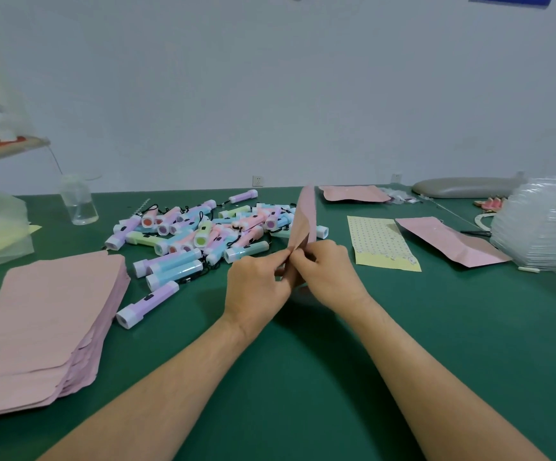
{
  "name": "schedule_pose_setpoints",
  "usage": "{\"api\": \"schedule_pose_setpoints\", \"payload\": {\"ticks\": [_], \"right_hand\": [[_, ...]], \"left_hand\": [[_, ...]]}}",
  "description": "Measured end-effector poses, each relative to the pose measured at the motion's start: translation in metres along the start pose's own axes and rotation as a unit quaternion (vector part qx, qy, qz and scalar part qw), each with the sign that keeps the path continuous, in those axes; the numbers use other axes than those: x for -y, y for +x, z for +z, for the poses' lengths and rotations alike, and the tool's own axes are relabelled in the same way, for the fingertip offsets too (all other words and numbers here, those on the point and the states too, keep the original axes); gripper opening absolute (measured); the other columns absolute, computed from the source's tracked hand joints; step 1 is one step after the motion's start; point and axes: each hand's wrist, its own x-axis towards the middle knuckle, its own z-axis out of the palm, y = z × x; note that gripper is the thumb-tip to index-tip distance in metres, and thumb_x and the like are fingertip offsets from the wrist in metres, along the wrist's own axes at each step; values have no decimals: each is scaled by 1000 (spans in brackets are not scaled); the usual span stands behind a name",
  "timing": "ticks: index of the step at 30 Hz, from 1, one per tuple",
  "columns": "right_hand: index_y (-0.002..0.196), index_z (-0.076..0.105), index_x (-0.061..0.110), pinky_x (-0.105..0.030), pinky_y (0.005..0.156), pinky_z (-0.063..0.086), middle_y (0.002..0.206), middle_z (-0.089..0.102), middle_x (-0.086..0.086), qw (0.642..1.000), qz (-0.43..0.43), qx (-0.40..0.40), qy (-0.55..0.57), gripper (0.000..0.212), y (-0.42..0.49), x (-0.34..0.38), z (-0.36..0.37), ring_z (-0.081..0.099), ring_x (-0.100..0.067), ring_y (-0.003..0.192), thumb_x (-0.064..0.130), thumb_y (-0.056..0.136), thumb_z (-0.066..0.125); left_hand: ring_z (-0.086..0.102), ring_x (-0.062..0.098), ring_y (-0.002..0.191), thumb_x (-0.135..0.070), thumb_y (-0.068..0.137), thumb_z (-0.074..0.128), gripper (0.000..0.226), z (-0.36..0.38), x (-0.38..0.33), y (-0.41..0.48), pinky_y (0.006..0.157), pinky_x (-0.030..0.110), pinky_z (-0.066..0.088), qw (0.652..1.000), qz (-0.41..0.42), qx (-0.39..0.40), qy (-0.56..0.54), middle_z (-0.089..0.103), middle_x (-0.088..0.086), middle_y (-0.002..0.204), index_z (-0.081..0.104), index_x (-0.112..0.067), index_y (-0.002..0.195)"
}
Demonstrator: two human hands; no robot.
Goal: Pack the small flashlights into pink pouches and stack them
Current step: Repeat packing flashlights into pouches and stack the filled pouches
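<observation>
With my left hand [256, 287] and right hand [326, 277] each pinching one lip of the pouch [304, 217], held edge-on near the flashlights [200, 234], I'd peel the lips apart evenly (gently, so nothing tears) before loading one.

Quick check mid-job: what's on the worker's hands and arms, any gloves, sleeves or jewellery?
The left hand and right hand are bare: no gloves, no visible rings. The left forearm and right forearm are uncovered to the frame edge, with no sleeves, watch or wristband in view.
</observation>
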Motion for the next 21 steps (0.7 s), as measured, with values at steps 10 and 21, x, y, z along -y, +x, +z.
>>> {"api": "schedule_pose_setpoints", "payload": {"ticks": [10, 21], "right_hand": [[54, 47, 12, -34, 47, 39, 57, 53, -6, 993, -34, 28, -114, 47, 3, 7, -4, 50, -29, 52, 23, 99, 53], [60, 35, 20, -36, 61, 33, 75, 52, -11, 952, -95, 105, -272, 43, 8, 12, -20, 50, -38, 71, 23, 101, 47]], "left_hand": [[50, 21, 51, -12, 92, 70, 17, 6, 2, 0, 50, 34, 45, 999, -30, -5, -17, 58, -5, 54, 81, -24, 90], [69, 8, 67, -11, 100, 68, 19, 8, 2, -1, 65, 29, 58, 997, -65, -2, -49, 74, -12, 75, 82, -20, 107]]}}
